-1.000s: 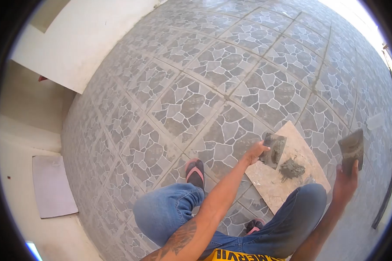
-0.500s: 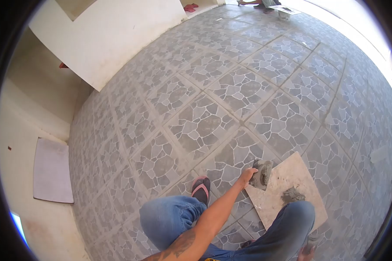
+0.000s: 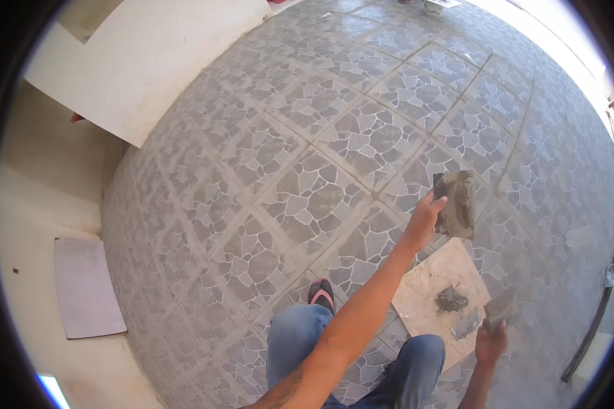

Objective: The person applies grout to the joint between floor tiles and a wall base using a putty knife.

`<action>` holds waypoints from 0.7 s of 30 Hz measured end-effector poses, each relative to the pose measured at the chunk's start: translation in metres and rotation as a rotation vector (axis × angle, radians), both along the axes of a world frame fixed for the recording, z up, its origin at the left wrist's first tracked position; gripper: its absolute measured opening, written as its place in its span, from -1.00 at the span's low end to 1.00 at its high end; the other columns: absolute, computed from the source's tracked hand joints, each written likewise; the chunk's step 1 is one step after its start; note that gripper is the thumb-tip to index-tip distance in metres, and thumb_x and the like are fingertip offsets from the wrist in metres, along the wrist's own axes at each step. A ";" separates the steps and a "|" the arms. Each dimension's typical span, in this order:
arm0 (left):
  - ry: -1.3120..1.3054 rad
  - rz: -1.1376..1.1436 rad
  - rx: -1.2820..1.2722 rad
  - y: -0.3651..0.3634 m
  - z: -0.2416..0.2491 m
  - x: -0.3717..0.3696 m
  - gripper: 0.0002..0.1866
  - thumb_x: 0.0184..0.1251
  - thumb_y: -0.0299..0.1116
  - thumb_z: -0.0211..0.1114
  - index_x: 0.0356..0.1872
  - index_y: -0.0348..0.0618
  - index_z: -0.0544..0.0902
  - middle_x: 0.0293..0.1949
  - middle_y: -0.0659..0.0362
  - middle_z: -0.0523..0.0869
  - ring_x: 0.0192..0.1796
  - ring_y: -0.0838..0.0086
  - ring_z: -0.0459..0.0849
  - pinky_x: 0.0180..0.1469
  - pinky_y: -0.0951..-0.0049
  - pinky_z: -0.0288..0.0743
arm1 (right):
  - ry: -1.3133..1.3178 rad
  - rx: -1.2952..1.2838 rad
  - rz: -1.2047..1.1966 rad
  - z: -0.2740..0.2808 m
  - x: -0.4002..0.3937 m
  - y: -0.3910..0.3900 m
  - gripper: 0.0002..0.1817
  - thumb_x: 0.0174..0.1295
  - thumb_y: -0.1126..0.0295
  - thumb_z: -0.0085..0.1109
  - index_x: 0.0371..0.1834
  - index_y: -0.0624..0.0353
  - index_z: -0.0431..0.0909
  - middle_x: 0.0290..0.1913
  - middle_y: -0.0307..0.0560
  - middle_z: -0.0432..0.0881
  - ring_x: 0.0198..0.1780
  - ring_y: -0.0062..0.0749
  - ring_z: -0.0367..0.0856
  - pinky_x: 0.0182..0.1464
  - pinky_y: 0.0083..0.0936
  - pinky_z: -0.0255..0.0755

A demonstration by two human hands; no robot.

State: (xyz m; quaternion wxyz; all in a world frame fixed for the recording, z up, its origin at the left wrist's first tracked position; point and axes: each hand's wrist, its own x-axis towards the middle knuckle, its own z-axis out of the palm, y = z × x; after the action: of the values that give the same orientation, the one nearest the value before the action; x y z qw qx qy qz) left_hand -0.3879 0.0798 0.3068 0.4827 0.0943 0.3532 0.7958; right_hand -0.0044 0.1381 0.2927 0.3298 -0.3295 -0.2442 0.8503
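My left hand [image 3: 426, 219] stretches forward, its fingers closed on the edge of a flat, squarish grey spreader [image 3: 455, 203] smeared with wet grout. That spreader is raised beyond the far corner of a pale board [image 3: 416, 290] lying on the floor. Closed too, my right hand [image 3: 491, 343] grips a flat grey blade [image 3: 501, 307], blurred, over the board's right edge; its handle is hidden in the fist. A dark heap of grout [image 3: 450, 298] sits on the board, with a greyish flat patch [image 3: 466, 326] near it that I cannot make out.
Stone-patterned floor tiles [image 3: 314, 194] with joints between them stretch ahead. My sandalled foot [image 3: 321, 294] and bent knees are close to the board. A pale panel [image 3: 91, 288] leans on the left wall. A container [image 3: 433, 8] stands far off at the top.
My left hand has lifted the spreader forward and right, off the board's edge. My right hand has come up from beside my knee with the blade. The view has shifted slightly.
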 end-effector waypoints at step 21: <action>-0.252 0.903 -0.521 -0.523 0.498 -0.032 -0.53 0.36 -0.19 0.08 0.24 -0.17 0.45 0.09 0.13 0.58 0.12 0.31 0.61 0.15 0.30 0.50 | 0.128 -0.323 1.196 0.526 -0.364 -0.198 -0.45 0.35 0.35 0.21 0.34 0.25 0.27 0.13 0.19 0.56 0.05 -0.20 0.65 -0.06 -0.35 0.60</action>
State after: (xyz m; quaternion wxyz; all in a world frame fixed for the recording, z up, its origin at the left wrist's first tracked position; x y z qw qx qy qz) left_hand -0.4202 -0.4436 0.8047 0.1383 -0.2863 0.4836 0.8155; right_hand -0.3684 -0.0595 0.8188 -0.2434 -0.1300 -0.2347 0.9321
